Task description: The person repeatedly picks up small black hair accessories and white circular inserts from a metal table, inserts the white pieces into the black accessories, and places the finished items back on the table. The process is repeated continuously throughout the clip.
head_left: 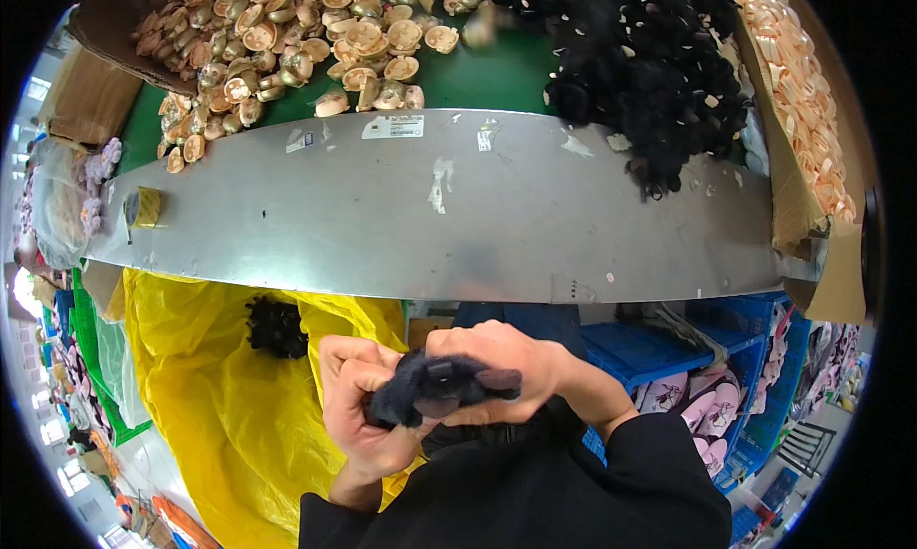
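- We have the fuzzy thing (406,388) up in front of our chest, past the near edge of the metal table (363,234) and just right of the yellow bag (201,396).
- Our left hand (368,406) has its fingers curled tight around the left end of it.
- Our right hand (511,363) holds the other side, with fingers along the top and the thumb side underneath. Some fingertips are tucked away, so we cannot tell how hard they pinch.
- It is black and furry, with a smooth brownish flap (500,381) poking out on the right.
- We think it is light, since it is small next to our hands.
- We think it is soft and will squash and bend, so it should not break like glass.
- The fur should not be very slippery. The flap looks smoother, so it may slide more.
- The best place to hold it, we think, is the fat furry middle. The flap looks thin, and a hard tug there could bend or stretch it.
- A dark clump (277,327) sits in the bag, left of our hands.
- Across the table we see a black heap (650,62) on the right and a gold and cream heap (363,38) on the left.
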`<state>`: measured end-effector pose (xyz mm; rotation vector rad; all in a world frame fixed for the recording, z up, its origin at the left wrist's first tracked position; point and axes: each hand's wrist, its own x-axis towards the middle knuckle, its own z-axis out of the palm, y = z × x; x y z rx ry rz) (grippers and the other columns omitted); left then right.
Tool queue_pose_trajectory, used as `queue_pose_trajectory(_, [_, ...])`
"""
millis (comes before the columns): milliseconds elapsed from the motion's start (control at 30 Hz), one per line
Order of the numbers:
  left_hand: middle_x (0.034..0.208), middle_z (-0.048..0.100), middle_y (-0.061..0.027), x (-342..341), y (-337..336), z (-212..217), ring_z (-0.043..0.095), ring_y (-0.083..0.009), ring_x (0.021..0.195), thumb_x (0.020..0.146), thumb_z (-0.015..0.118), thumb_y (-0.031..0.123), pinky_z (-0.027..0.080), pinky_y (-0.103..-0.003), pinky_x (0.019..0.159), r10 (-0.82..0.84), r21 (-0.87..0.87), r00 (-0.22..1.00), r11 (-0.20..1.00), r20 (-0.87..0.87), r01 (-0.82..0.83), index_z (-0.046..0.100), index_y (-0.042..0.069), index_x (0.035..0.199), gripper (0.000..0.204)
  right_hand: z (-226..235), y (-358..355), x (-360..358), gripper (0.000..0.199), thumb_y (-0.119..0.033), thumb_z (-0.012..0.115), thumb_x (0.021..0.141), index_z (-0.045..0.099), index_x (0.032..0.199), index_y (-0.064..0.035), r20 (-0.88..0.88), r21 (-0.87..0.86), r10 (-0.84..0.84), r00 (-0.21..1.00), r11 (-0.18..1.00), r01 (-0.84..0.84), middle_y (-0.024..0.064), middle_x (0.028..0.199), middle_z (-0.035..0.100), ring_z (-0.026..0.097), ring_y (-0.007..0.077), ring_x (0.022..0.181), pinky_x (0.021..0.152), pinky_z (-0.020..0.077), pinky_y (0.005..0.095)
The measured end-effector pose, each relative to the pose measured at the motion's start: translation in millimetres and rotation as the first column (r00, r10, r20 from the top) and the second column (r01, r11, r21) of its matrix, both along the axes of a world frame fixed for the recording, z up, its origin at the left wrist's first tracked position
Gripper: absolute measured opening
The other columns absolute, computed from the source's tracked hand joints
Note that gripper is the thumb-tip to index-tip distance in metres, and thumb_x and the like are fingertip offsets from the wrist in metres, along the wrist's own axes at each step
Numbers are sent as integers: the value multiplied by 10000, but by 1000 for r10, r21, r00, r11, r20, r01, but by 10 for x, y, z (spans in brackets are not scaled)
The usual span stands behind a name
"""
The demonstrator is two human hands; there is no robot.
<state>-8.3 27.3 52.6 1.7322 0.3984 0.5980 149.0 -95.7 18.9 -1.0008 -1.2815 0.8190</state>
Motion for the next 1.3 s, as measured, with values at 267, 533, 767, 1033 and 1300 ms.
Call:
queue_pose_trajectory(267, [912, 468, -82, 154, 40, -250, 505, -225, 816, 650, 805, 56, 492, -335, 761, -177, -57, 967, 980, 184, 190, 583, 55, 890, 326, -214, -148, -26, 358, -160, 806, 752, 555, 987, -61, -27, 120, -76, 997, 990, 79, 127, 858, 525, 554, 383, 736, 598, 466, 386])
queue_pose_trajectory(533, [904, 454, -66, 200, -13, -430, 487, -217, 829, 722, 838, 107, 517, -353, 784, -250, -115, 906, 946, 341, 304, 607, 54, 911, 303, -100, -242, -92, 373, -198, 831, 729, 577, 955, -44, 116, 260, -225, 968, 947, 189, 97, 805, 482, 525, 260, 606, 474, 384, 327])
queue_pose_trajectory(767, [985, 516, -131, 392, -126, -334, 532, -252, 936, 742, 809, 303, 476, -360, 841, -141, -64, 971, 986, 192, 156, 585, 14, 957, 425, 37, -319, -61, 350, -65, 784, 699, 584, 984, -26, 141, 164, -445, 885, 892, 422, 121, 832, 528, 563, 326, 662, 530, 443, 362])
queue_pose_trajectory(1033, [826, 384, -52, 1233, -161, -13, 385, -167, 758, 936, 416, 583, 352, -311, 710, 98, -349, 893, 935, 440, 69, 389, 56, 742, 562, 377, -83, 391, 325, -114, 821, 744, 612, 984, -47, 235, 318, -593, 770, 796, 516, 89, 968, 611, 544, 348, 1004, 884, 479, 396])
queue_pose_trajectory(1300, [821, 473, -116, 1545, -165, 228, 463, -217, 768, 1046, 246, 506, 394, -344, 774, 71, -378, 841, 911, 537, 164, 380, 68, 694, 578, 379, -76, 326, 333, -14, 762, 665, 591, 950, -19, 90, 407, -733, 674, 645, 647, 143, 990, 572, 593, 365, 864, 758, 522, 387])
